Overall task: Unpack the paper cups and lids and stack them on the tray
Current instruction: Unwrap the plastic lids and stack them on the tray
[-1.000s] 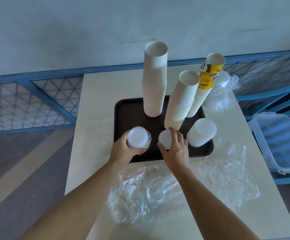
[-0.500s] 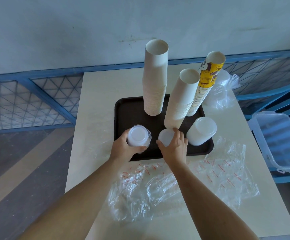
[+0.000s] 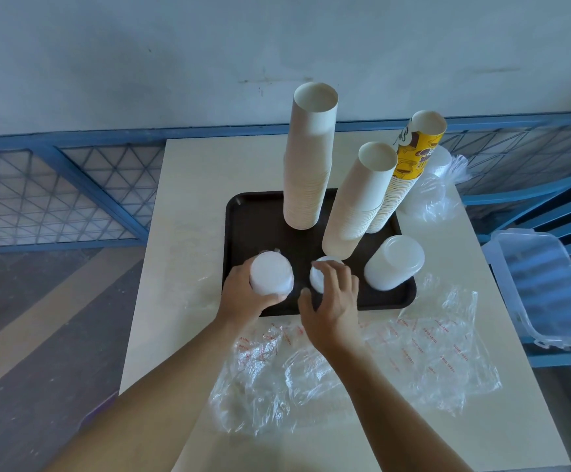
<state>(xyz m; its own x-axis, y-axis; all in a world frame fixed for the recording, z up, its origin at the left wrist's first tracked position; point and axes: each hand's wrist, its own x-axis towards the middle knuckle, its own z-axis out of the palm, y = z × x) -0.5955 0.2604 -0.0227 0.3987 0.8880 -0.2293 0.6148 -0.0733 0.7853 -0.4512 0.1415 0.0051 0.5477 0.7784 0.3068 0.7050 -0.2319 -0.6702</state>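
Three short stacks of white lids stand along the near edge of the dark tray [image 3: 253, 226]. The left grip [image 3: 246, 298] curls round the left lid stack [image 3: 272, 273], holding it by its side. The right grip [image 3: 331, 301] arches over the middle lid stack [image 3: 320, 279], fingers loosely spread with their tips on its top and the thumb clear of it. The right lid stack [image 3: 394, 262] stands free.

Behind them on the tray rise the upright white cup stack [image 3: 309, 165], the leaning white cup stack [image 3: 359, 199] and the yellow cup stack [image 3: 410, 165]. Crumpled plastic wrap [image 3: 413, 352] lies on the surface [image 3: 188, 185] nearer the person. A clear bag [image 3: 437, 185] sits past the tray's far right corner, and a plastic box [image 3: 543, 284] lies on a blue chair [image 3: 529, 206].
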